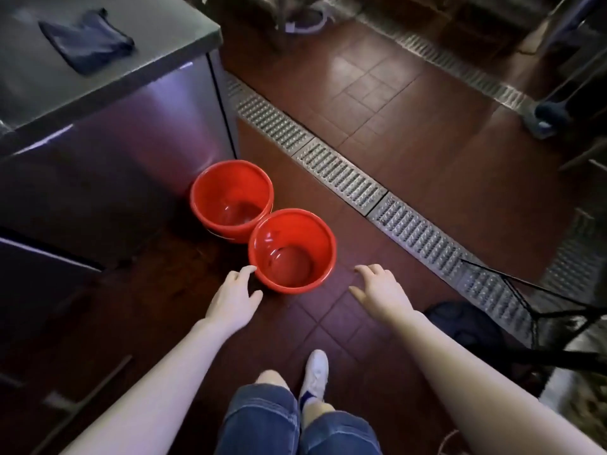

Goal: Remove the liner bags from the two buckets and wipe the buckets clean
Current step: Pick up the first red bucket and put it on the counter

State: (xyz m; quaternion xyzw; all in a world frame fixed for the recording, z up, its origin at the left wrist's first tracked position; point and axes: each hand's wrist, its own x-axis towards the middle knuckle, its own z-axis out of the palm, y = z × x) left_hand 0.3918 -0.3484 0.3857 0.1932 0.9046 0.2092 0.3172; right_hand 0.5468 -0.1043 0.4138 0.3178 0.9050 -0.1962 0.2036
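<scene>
1. Both my hands are empty and spread. My left hand has loose fingers right at the rim of the near bucket; I cannot tell whether they touch it. My right hand hovers splayed to the bucket's right, apart from it.
2. The near bucket stands upright on the floor, its rim touching the far bucket, which stands by the counter's corner. Both insides gleam. That could be a clear liner or bare plastic; I cannot tell which.
3. If a thin clear liner is there, I may misjudge its edge, pinch only the rim, or snag the film and tear it, leaving scraps stuck inside.
4. These buckets look light. If I pull a liner up with one hand while the other stays off, the bucket will likely rise with it or tip, then knock its neighbour over, since the two touch.
5. Anything wet inside would then spill on the tiles near my shoe and make them slippery, though the grate lies near.
6. The cloth lies up on the counter, well apart from both hands. I must fetch it before wiping, and a dripping bag carried there would trail mess.
</scene>
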